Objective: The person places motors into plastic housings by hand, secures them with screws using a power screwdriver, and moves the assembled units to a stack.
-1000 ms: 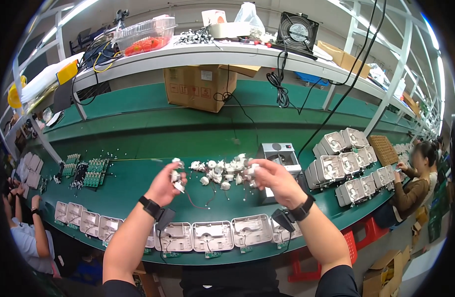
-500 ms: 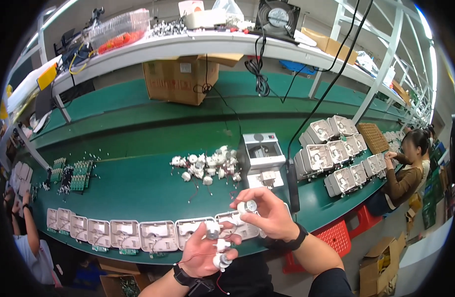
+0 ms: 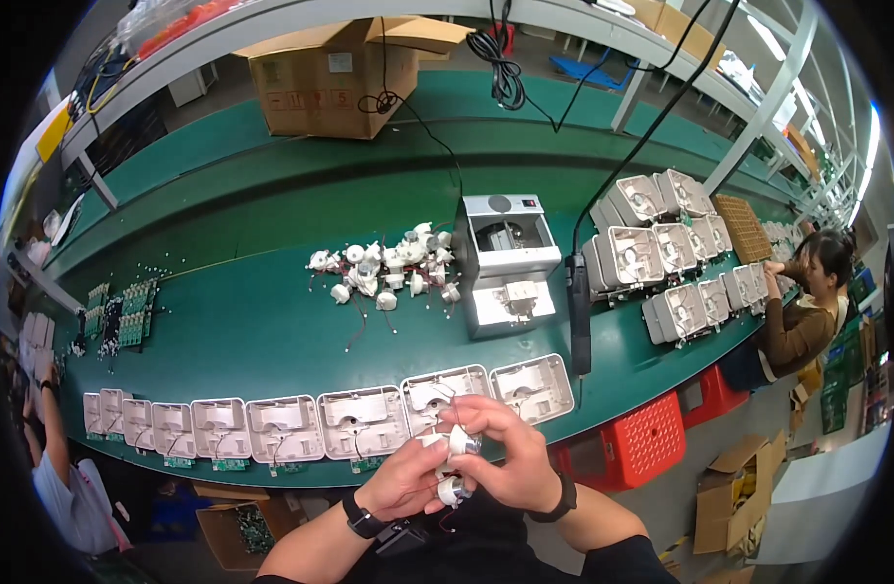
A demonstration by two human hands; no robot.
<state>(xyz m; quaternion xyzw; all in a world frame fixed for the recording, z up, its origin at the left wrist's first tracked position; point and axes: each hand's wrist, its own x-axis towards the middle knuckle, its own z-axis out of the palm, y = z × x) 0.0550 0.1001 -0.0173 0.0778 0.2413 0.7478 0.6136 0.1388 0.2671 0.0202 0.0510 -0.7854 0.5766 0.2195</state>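
White motor (image 3: 463, 441), silver-ended, pinched between thumb and fingers of right hand (image 3: 517, 461), on person's side of near edge of green table (image 3: 223, 341). Left hand (image 3: 405, 479) curled around 2nd motor (image 3: 453, 490), slightly lower. Open white housings (image 3: 284, 428) in row along edge. Heap of white parts (image 3: 406, 255) farther back, just left of grey machine (image 3: 510, 263).

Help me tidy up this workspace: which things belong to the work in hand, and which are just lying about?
Likely belonging: held white parts, pile of similar white parts, row of pale open housings.

Likely just lying about: rear cardboard box, coiled black cable, red stool.
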